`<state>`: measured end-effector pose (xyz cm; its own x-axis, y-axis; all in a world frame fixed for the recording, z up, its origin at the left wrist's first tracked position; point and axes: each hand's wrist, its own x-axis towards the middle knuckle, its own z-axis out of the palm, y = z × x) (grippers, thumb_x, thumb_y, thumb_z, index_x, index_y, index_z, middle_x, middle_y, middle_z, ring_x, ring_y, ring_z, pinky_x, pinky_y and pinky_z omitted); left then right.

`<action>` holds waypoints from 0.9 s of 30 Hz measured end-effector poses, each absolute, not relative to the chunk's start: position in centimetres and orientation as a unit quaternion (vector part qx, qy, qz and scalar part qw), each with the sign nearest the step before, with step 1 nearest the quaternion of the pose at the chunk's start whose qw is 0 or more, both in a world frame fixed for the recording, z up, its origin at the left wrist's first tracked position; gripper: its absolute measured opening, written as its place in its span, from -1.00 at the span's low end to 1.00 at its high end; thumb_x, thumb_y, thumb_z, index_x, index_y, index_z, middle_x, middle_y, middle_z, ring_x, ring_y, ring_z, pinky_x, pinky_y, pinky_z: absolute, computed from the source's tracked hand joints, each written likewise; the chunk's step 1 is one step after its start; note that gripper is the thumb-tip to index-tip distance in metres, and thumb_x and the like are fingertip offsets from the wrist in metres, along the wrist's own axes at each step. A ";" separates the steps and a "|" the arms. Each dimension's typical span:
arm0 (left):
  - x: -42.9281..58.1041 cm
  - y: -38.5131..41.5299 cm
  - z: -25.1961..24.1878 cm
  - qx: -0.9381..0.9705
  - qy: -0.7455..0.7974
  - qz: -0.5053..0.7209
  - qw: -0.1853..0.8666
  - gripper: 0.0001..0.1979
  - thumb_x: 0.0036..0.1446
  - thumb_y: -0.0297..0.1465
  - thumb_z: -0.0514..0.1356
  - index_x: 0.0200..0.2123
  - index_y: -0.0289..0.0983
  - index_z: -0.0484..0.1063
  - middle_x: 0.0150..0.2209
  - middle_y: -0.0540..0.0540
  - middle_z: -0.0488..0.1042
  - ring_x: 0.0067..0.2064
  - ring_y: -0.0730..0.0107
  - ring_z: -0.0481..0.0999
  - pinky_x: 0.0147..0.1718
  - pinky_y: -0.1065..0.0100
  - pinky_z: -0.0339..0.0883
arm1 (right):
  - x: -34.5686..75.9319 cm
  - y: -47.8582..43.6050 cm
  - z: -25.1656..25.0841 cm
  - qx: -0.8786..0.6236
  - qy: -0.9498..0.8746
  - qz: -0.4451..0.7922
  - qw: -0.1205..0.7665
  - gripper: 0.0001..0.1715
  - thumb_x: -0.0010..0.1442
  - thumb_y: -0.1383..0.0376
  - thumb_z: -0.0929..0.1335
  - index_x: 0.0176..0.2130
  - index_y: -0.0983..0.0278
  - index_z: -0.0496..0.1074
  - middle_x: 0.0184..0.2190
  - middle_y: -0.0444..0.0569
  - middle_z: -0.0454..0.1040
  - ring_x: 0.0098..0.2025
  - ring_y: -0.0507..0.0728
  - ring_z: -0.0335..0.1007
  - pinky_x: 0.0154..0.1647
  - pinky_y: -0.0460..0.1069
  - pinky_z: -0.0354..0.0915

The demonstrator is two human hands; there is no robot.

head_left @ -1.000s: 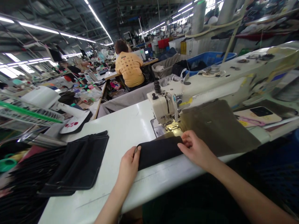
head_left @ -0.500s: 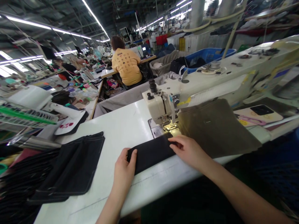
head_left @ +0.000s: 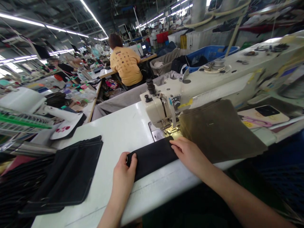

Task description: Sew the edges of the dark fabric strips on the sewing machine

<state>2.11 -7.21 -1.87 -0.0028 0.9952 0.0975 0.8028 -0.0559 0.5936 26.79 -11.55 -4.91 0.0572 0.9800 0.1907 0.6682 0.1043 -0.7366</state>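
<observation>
A folded strip of black fabric (head_left: 152,156) lies across the white sewing table (head_left: 121,128), in front of the sewing machine's head (head_left: 156,109). My left hand (head_left: 124,169) grips its left end, thumb on top and fingers wrapped behind the edge. At the right end my right hand (head_left: 187,153) pinches the cloth between thumb and fingers. The strip's far right corner is close to the lit presser foot (head_left: 172,129). Under the right wrist and beyond it lies a brown-olive fabric panel (head_left: 218,129).
Stitched black fabric pieces (head_left: 68,174) are stacked on the left. A phone (head_left: 263,115) and pink scissors (head_left: 255,121) rest at right. Behind the machine stands a blue basket (head_left: 201,55) holding dark cloth. A person in a yellow shirt (head_left: 125,65) sits beyond.
The view has shifted slightly, so most things sit a little further left. Both hands keep their hold on the black fabric, which lies nearly as before.
</observation>
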 end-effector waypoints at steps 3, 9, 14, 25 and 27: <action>2.0 -7.1 -2.0 0.679 0.662 0.254 0.189 -0.67 0.14 -0.04 0.06 -0.38 -0.19 0.32 -0.59 0.05 0.35 -0.54 0.32 0.36 -0.50 0.34 0.22 | 26.7 -11.4 -4.9 -0.640 -0.651 0.212 0.348 -0.67 0.32 0.39 0.27 0.00 0.30 0.53 -0.19 0.06 0.54 -0.17 0.18 0.53 -0.09 0.05 0.42; 1.9 -6.9 -2.4 0.679 0.672 0.231 0.183 -0.65 0.11 -0.02 0.05 -0.37 -0.19 0.34 -0.58 0.04 0.35 -0.53 0.30 0.37 -0.48 0.32 0.23 | 26.6 -11.4 -4.8 -0.652 -0.655 0.198 0.327 -0.68 0.31 0.40 0.28 0.00 0.33 0.52 -0.16 0.08 0.54 -0.13 0.19 0.52 -0.05 0.05 0.41; 1.8 -6.7 -2.4 0.675 0.678 0.226 0.185 -0.63 0.10 0.00 0.03 -0.35 -0.18 0.34 -0.58 0.04 0.35 -0.53 0.28 0.37 -0.48 0.31 0.22 | 26.5 -11.4 -4.9 -0.658 -0.655 0.181 0.323 -0.69 0.29 0.42 0.28 -0.03 0.31 0.53 -0.14 0.09 0.55 -0.12 0.19 0.53 -0.06 0.04 0.42; 2.1 -6.8 -2.1 0.677 0.675 0.225 0.189 -0.66 0.10 -0.03 0.04 -0.37 -0.18 0.33 -0.57 0.03 0.34 -0.50 0.26 0.38 -0.45 0.30 0.21 | 26.3 -11.0 -4.4 -0.669 -0.661 0.185 0.285 -0.64 0.30 0.42 0.25 0.02 0.37 0.50 -0.09 0.15 0.55 -0.07 0.23 0.53 0.00 0.08 0.42; 1.9 -6.7 -2.0 0.676 0.670 0.233 0.199 -0.66 0.11 -0.03 0.04 -0.37 -0.19 0.34 -0.54 0.02 0.37 -0.48 0.26 0.39 -0.44 0.30 0.22 | 26.1 -11.0 -4.2 -0.675 -0.667 0.170 0.268 -0.64 0.31 0.41 0.25 0.01 0.36 0.50 -0.09 0.15 0.55 -0.08 0.22 0.54 -0.03 0.06 0.43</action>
<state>1.87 -6.71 -2.04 -0.0055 0.9988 0.0487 0.8127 -0.0239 0.5821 26.11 -10.99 -4.18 0.0536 0.9904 0.1276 0.8082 0.0320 -0.5880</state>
